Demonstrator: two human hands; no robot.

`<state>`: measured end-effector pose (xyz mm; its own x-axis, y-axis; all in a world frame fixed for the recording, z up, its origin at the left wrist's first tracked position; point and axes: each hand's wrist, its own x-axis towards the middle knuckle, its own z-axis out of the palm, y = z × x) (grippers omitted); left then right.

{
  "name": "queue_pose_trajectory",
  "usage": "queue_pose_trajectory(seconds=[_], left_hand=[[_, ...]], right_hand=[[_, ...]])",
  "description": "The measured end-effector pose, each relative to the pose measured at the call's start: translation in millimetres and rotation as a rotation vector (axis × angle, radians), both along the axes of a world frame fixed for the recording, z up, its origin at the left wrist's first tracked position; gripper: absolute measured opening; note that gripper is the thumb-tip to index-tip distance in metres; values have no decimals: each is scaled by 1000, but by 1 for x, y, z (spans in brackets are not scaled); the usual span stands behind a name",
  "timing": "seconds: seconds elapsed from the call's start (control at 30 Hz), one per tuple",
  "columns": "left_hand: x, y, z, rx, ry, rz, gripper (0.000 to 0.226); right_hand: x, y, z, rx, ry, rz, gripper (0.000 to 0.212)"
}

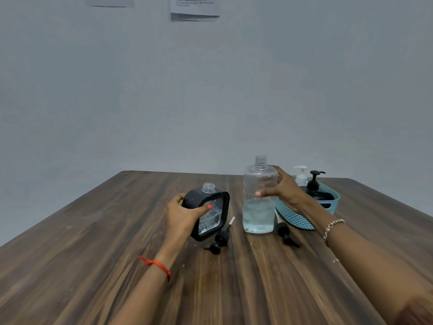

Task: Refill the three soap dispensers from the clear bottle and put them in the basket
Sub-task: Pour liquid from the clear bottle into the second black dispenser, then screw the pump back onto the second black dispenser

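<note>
My left hand [185, 215] grips a square black dispenser [208, 213] with a clear faceted window, tilted and uncapped, its neck pointing up. My right hand [284, 192] wraps around the tall clear bottle [259, 198], which stands upright on the table, uncapped and roughly a third full of clear liquid. A blue woven basket [297, 216] sits behind my right hand. It holds a white pump dispenser [301, 175] and a black pump dispenser [315, 184]. Two black pump heads lie loose: one [221, 239] below the square dispenser, one [285, 233] right of the bottle.
The dark wood-grain table [117, 266] stretches to a plain grey wall. Its far edge runs just behind the basket. Sheets of paper [194, 8] hang high on the wall.
</note>
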<state>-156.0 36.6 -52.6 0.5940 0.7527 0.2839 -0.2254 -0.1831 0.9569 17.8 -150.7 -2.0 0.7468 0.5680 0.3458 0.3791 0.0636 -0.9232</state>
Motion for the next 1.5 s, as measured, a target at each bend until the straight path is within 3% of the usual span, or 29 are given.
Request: queue_pose_trajectory(seconds=[0.1,0.2,0.27,0.33,0.43,0.5,0.53,0.6,0.67,0.73,0.8,0.9,1.0,1.1,1.27,1.5], left_hand=[[1,5,-3,3,-2,15,49],[1,9,-4,2,-6,20,46],[2,12,-5,-9,-18,23,42],[3,14,-7,-22,-28,25,42],[4,16,-7,-30,-36,29,41],[5,17,-6,-32,-39,30,40],[5,17,-6,-32,-40,30,40],[5,18,-6,-29,-40,37,40],[5,19,-5,-34,-37,46,41],[3,19,-4,-31,-39,48,43],[0,19,-3,-32,-44,38,43],[-2,21,-2,-45,-56,27,40],[-4,23,0,-51,-46,19,39],[-6,17,5,-58,-65,-7,38],[-9,5,14,-42,-77,-57,39],[-17,-10,25,-22,-84,-97,41]], right_hand=[[13,5,-12,31,89,71,85],[21,3,-12,69,205,174,110],[20,2,-8,113,256,156,108],[9,6,-2,216,111,-48,95],[-20,18,-3,365,-380,-495,56],[-42,28,-19,208,-736,-511,43],[-49,33,-31,55,-866,-406,43],[-59,41,-56,-363,-943,-97,45],[-60,48,-80,-655,-1013,118,54],[-59,55,-91,-738,-1163,189,53],[-56,59,-90,-681,-1226,205,44],[-60,59,-62,-468,-888,155,40],[-71,52,-8,-172,-519,-40,34],[-80,44,40,112,-296,9,29],[-93,44,88,289,-298,-15,26],[-105,42,100,225,-348,-9,25]])
